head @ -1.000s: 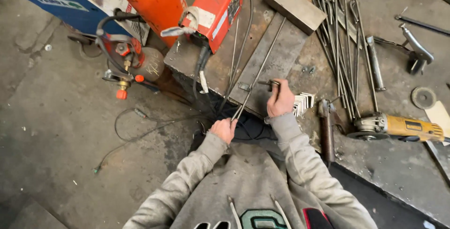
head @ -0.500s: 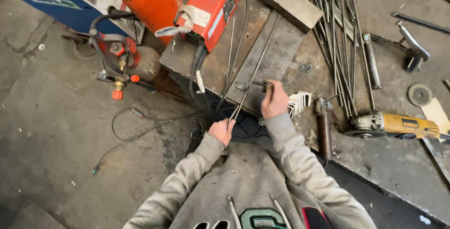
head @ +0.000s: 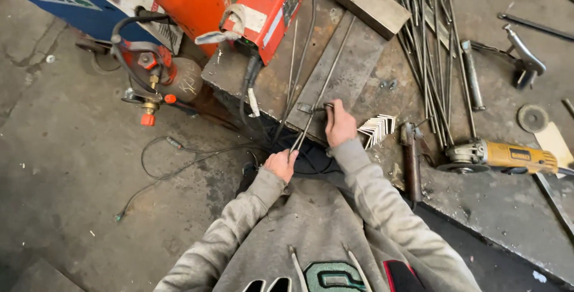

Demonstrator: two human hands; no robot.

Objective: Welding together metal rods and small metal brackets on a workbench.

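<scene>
Rods, long and thin, lie up the steel bench as before. Left hand still grips their near ends; right hand, barely shifted, stays closed on a small clamp across them.

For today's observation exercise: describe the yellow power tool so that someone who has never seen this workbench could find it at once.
Start at the steel workbench and go to its right edge, past the person's right hand. There the angle grinder lies on its side below the bundle of bent rods. It alone has a yellow body and a round disc.
</scene>
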